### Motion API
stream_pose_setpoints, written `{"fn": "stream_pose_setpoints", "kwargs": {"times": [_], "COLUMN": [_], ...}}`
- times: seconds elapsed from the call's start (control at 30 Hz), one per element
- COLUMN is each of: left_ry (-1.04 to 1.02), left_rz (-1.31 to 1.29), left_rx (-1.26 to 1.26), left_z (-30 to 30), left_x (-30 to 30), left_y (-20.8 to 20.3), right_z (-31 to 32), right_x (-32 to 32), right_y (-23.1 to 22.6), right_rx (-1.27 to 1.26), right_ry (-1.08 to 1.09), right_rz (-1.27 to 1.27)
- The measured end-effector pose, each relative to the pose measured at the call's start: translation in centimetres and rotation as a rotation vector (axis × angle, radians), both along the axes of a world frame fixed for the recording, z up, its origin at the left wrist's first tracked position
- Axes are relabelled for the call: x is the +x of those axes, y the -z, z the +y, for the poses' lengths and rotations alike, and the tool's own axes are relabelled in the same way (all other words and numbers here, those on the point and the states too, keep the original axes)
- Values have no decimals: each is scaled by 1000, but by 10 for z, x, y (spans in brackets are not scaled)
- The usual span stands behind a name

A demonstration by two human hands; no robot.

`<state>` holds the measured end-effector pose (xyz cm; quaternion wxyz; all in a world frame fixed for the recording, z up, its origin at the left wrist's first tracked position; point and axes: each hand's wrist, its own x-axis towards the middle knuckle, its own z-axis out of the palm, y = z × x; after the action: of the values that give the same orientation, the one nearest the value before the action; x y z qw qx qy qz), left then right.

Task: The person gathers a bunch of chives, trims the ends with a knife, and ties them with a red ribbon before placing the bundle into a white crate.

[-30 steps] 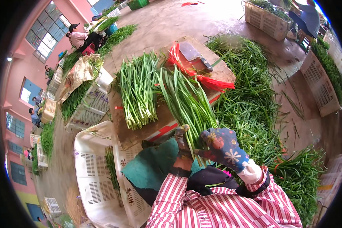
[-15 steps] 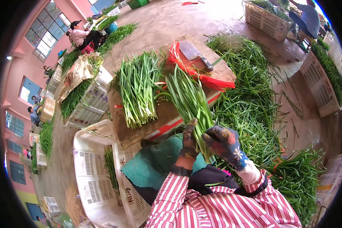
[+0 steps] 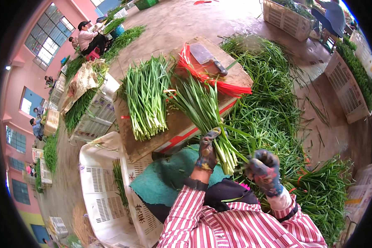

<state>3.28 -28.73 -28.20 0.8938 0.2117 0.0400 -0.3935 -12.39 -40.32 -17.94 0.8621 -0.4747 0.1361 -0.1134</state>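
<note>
My left hand (image 3: 207,151), in a dark patterned glove, is closed around the pale stem end of a bunch of green chives (image 3: 202,110) whose leaves lie out over a wooden board (image 3: 153,136). My right hand (image 3: 263,171), gloved too, is curled just right of the stem ends and pinches a single green stalk (image 3: 237,133) that bends off the bunch. A second pile of chives (image 3: 144,94) lies on the board to the left. A cleaver (image 3: 208,58) and red ties (image 3: 202,74) rest at the board's far end.
A large heap of loose chives (image 3: 273,103) covers the ground to the right. White plastic crates (image 3: 97,182) stand at lower left, more crates (image 3: 347,82) at right and far back. A teal cushion (image 3: 165,177) lies under the board. Other people (image 3: 89,39) sit working at upper left.
My right hand has drawn down and to the right, away from the bunch, pulling a stalk with it. The left hand keeps its grip on the stems and has shifted slightly right.
</note>
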Motion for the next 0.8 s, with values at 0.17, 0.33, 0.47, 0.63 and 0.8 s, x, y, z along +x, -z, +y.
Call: {"fn": "stream_pose_setpoints", "kwargs": {"times": [0.17, 0.33, 0.47, 0.63, 0.8], "left_ry": [-49, -17, -52, -111, -192], "left_rz": [-54, -25, 85, -91, -63], "left_rx": [32, -77, -293, -65, -41], "left_z": [-1, 4, -11, -18, -30], "left_x": [2, 6, -6, -7, -18], "left_y": [-1, -3, -32, -20, -11], "right_z": [-61, -180, -184, -22, 4], "right_x": [-40, -77, -73, -24, 53], "right_y": [0, -8, 52, 14, 24], "right_rx": [-458, 123, -1091, -958, -1474], "right_ry": [497, 247, 693, 450, 316], "right_rz": [-90, -738, 130, -105, -235]}}
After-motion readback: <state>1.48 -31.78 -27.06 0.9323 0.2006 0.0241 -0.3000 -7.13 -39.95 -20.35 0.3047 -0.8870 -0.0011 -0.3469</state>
